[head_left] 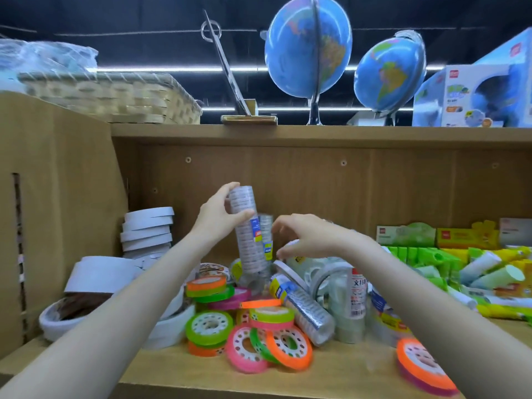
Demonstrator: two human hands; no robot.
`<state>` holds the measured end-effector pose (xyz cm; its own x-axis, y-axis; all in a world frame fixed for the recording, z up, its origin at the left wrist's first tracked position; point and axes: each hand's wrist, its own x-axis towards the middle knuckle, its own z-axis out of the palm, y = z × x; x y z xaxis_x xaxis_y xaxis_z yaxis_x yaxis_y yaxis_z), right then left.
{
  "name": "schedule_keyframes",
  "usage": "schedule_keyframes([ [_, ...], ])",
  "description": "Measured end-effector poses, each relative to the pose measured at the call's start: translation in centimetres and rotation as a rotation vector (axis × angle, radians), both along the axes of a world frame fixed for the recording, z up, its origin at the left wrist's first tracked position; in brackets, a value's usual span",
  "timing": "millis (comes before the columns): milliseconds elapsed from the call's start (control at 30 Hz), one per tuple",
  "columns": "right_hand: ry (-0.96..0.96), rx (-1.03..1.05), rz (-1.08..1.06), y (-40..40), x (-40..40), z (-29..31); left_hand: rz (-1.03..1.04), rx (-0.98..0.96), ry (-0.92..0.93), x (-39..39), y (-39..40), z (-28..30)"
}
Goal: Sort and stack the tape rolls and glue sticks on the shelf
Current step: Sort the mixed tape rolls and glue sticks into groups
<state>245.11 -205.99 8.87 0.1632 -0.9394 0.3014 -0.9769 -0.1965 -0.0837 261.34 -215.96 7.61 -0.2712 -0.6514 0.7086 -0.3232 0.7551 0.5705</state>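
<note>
My left hand point(218, 217) grips the top of an upright wrapped tube of clear tape rolls point(247, 231) above the pile in the middle of the shelf point(354, 370). My right hand point(305, 234) hovers just right of it, fingers curled downward over more clear tape packs point(313, 272), holding nothing that I can see. Another wrapped tube point(305, 306) lies tilted in the pile. Neon green, orange and pink tape rolls point(259, 332) lie jumbled at the front. White tape rolls point(146, 231) are stacked at the left. Glue sticks point(489, 272) lie heaped at the right.
The shelf's wooden side panel point(57, 226) closes off the left. Boxes of glue point(431, 234) stand at the back right. On the top board sit a woven basket point(115, 96), two globes point(308, 47) and a boxed globe point(475, 93). An orange roll point(423, 367) lies at the front right.
</note>
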Motion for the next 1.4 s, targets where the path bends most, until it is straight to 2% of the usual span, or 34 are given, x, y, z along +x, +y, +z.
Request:
schedule_keyframes([
  [67,-0.043,0.013,-0.014,-0.2,-0.5,0.3,-0.051,0.018,0.012,-0.1,0.0,0.4],
  [167,-0.079,0.052,-0.056,-0.2,-1.3,0.5,-0.085,0.036,-0.097,-0.5,0.1,0.2],
  [300,-0.097,0.096,-0.072,0.2,-2.0,0.2,-0.024,0.061,-0.245,-1.3,-0.6,-1.7],
  [467,-0.063,0.186,-0.024,-0.2,-0.6,-1.2,0.076,0.065,-0.338,-2.1,-1.0,-2.2],
  [633,-0.015,0.199,-0.042,-1.5,0.2,-2.1,0.078,0.125,-0.415,-0.4,-1.6,-2.4],
  [767,-0.102,0.077,-0.071,-1.8,-0.1,-1.8,0.082,0.16,-0.532,1.2,-1.6,-3.3],
  [867,-0.388,-0.101,-0.057,-1.8,-0.6,-1.1,0.072,0.187,-0.56,2.2,-1.1,-3.4],
  [933,-0.497,-0.163,-0.04,-1.7,-0.5,-0.6,0.071,0.154,-0.596,2.8,-0.5,-3.3],
  [1100,-0.465,-0.233,-0.011,-1.3,0.4,-0.7,0.105,0.018,-0.738,3.9,0.8,-3.6],
  [1233,-0.466,-0.249,0.023,-1.5,1.1,-0.4,0.059,-0.024,-0.66,5.9,1.6,-3.8],
  [1300,-0.459,-0.268,0.077,-2.1,2.1,0.1,0.115,-0.052,-0.607,7.8,1.3,-3.8],
  [1400,-0.406,-0.24,0.153,-3.4,4.2,0.6,0.244,-0.029,-0.641,11.1,0.3,-4.1],
])
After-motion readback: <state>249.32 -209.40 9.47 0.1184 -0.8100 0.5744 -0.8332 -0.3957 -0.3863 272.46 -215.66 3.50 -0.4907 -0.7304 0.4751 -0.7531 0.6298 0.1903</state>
